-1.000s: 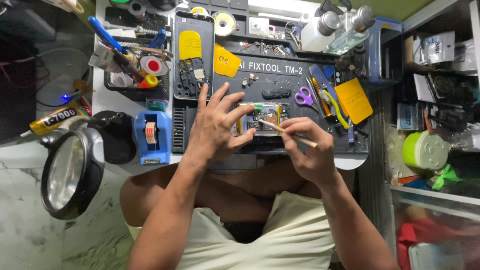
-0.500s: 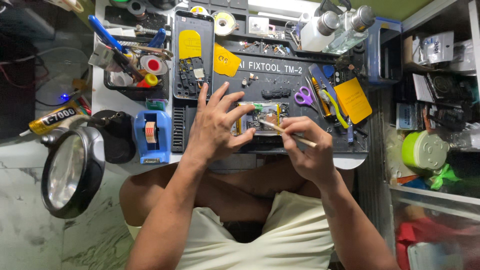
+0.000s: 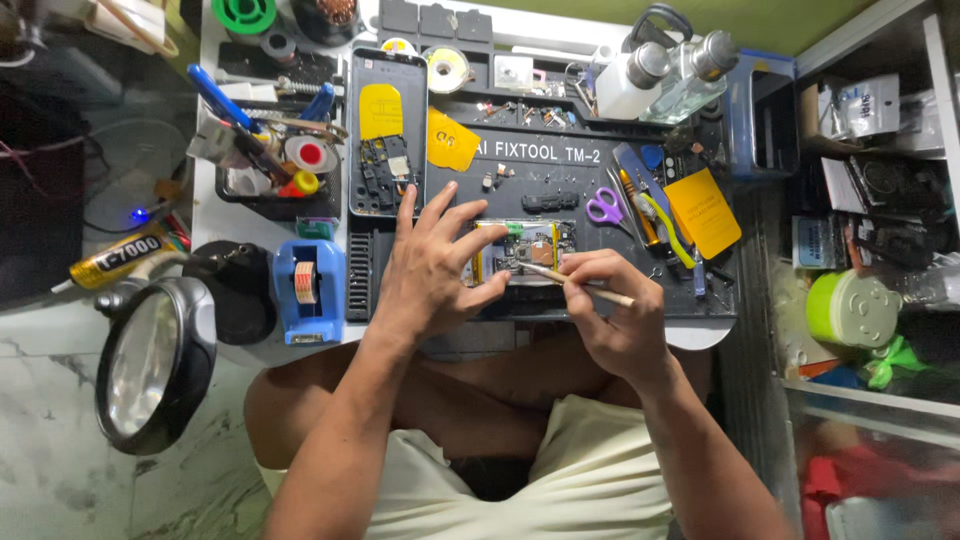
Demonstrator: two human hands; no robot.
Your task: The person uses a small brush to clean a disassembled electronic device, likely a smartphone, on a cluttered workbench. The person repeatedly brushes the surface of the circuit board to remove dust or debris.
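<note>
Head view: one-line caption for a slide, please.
Left hand steadies an opened phone on a dark work mat while right hand probes it with a thin stick.

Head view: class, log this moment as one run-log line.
left hand: steadies opened phone | right hand: holds thin stick, tip on phone's insides | surface: dark work mat | nearby: purple scissors
</note>
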